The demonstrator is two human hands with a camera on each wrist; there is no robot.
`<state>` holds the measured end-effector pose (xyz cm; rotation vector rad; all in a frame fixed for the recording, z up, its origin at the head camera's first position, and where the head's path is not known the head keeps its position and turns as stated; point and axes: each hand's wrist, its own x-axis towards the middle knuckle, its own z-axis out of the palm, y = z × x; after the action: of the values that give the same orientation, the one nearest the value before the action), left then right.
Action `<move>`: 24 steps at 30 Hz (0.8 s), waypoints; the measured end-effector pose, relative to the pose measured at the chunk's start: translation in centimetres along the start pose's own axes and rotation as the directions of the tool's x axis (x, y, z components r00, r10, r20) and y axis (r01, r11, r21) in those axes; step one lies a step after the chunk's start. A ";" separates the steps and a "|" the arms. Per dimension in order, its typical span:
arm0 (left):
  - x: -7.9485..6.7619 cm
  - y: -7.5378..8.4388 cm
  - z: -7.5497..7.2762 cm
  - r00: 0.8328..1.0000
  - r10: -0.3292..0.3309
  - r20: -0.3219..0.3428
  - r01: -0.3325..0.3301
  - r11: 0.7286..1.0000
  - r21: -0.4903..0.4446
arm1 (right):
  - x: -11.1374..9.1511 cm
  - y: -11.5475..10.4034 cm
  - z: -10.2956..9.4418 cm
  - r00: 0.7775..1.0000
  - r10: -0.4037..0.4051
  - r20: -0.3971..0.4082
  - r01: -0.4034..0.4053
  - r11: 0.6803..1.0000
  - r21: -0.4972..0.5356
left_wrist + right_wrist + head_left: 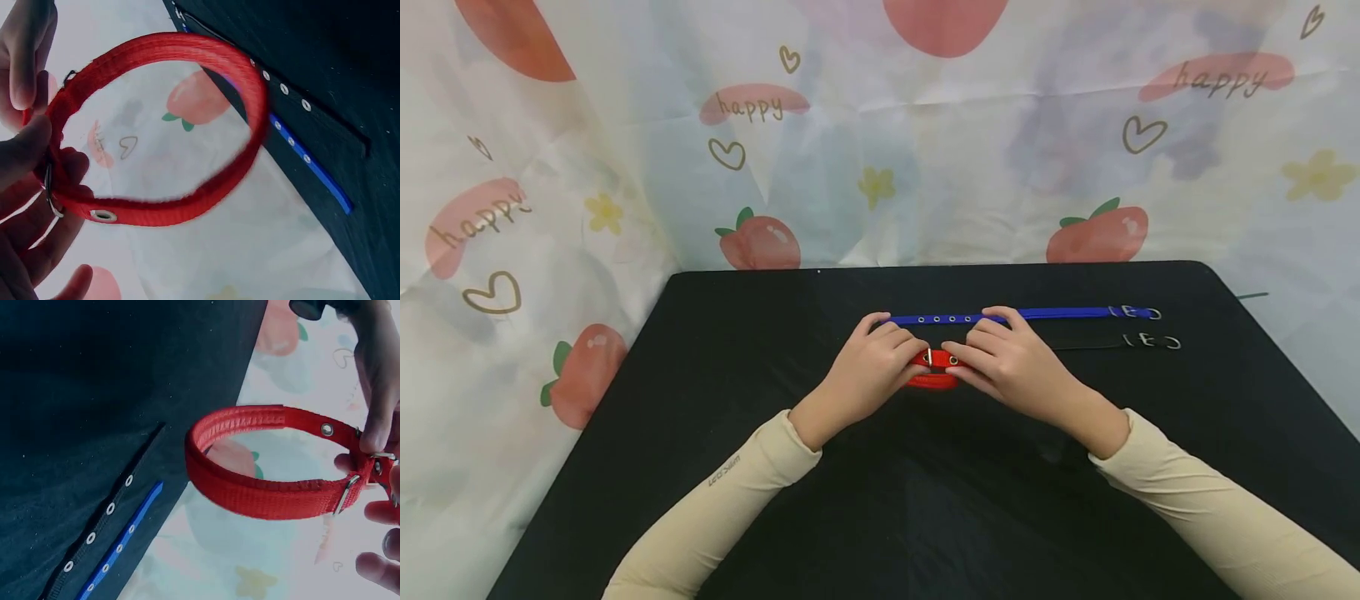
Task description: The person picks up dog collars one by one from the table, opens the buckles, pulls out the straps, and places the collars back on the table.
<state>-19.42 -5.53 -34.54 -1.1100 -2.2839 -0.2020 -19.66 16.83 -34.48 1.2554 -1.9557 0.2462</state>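
A red collar [932,382] is bent into a loop in front of me, above the black table. My left hand [872,367] pinches it beside its metal buckle [928,357]. On the other side of the buckle, my right hand [1026,371] pinches the strap with thumb and fingers. In the right wrist view, the strap end passes through the buckle [382,456], and a metal ring [347,495] sits beside it. A metal eyelet [104,215] shows on the band in the left wrist view. Fingers hide part of the fastening.
A blue collar [1067,313] lies stretched out across the table [760,333] behind my hands. Nearer to me, a black collar [1090,347] lies parallel to it, partly hidden by my right hand. A printed cloth [955,167] hangs behind the table's back edge.
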 end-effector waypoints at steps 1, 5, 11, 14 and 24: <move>0.0 0.0 0.0 1.000 0.001 0.001 -0.001 1.000 0.001 | 0.0 0.0 0.0 1.000 0.000 0.010 0.000 1.000 -0.004; -0.3 -0.2 0.0 1.000 -0.024 -0.010 0.025 1.000 0.003 | -0.4 0.3 -0.3 0.999 0.017 0.038 -0.016 1.000 -0.024; -0.4 -0.2 0.0 1.000 -0.020 -0.018 0.020 1.000 0.020 | -0.5 0.5 -0.4 0.999 -0.020 0.042 0.021 1.000 -0.021; -0.3 0.0 0.1 1.000 -0.008 -0.008 0.009 1.000 0.024 | -0.5 0.4 -0.1 0.998 -0.041 0.047 0.041 0.999 -0.009; -0.3 -0.3 -0.3 1.000 -0.016 -0.014 0.015 1.000 -0.010 | -0.5 0.8 -0.2 0.998 -0.008 0.069 0.006 1.000 0.031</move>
<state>-19.34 -5.99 -34.38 -1.0926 -2.2816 -0.2270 -20.11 17.65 -34.51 1.3064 -2.0123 0.2327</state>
